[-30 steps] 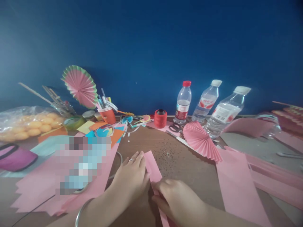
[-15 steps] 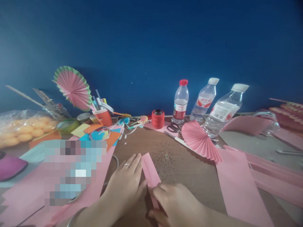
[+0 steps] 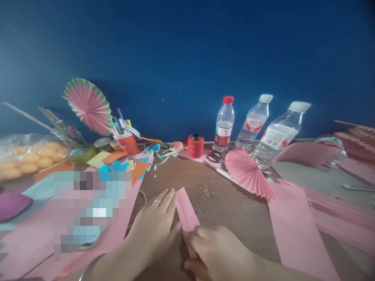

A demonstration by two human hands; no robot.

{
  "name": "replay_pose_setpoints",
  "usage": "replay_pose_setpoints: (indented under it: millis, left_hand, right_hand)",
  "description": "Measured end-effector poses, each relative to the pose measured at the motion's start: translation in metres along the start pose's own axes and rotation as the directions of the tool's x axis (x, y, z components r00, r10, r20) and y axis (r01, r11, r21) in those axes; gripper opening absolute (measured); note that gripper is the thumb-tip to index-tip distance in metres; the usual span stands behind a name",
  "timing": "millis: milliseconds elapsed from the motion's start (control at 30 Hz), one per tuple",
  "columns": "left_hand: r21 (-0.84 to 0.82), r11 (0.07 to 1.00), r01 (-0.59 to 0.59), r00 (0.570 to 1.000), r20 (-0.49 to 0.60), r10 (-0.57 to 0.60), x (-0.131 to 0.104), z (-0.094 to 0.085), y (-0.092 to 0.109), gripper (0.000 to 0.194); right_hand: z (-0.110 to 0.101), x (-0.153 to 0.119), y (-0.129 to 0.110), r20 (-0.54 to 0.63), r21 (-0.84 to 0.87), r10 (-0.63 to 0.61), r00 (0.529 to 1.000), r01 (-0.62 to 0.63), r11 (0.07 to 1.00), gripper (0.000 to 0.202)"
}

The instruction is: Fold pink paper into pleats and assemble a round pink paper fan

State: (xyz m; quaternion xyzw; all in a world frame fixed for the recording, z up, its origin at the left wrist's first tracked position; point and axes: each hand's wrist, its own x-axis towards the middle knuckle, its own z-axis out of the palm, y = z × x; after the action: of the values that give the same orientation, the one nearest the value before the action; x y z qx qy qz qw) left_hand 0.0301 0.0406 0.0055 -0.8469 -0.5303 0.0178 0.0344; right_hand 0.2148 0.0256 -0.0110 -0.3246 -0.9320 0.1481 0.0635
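Head — right hand (image 3: 215, 246) holds pink paper (image 3: 187, 210) (left hand (image 3: 156, 223) alongside).

Two hands (image 3: 155, 220) (image 3: 218, 248) — three bottles (image 3: 224, 132) (image 3: 252, 123) (image 3: 277, 136) — one spool (image 3: 195, 148)

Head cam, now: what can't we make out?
All head view:
Pink strip: near end cut off by bottom edge, part hidden by right hand.
Masked item: covered by pixelation.
Purple item: cut off by left edge.
Dark specks: too small to identify.
Pleated item: blurred, cut off by right edge.

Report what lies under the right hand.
The right hand covers part of a narrow, creased pink paper strip on the brown tabletop; whatever its palm hides cannot be seen.
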Motion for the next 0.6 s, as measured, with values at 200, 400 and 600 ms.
replay_pose_setpoints:
  millis: [200, 400, 600]
  left_hand:
    - [0.012, 1.0, -0.001, 0.999, -0.037, 0.002, -0.002, 0.004, -0.001, 0.052]
    - [0.005, 1.0, 0.01, 1.0, -0.018, -0.009, -0.001, 0.004, 0.0, 0.054]
    - [0.025, 1.0, 0.017, 1.0, -0.007, -0.017, 0.0, 0.001, 0.002, 0.053]
  right_hand:
    - [-0.008, -0.002, -0.004, 0.006, 0.048, 0.113, 0.994, -0.113, 0.992, 0.025]
    - [-0.014, -0.002, -0.004, 0.085, 0.131, 0.181, 0.98, -0.191, 0.973, 0.022]
    - [-0.014, -0.002, -0.001, 0.097, 0.239, 0.234, 0.967, -0.251, 0.938, 0.019]
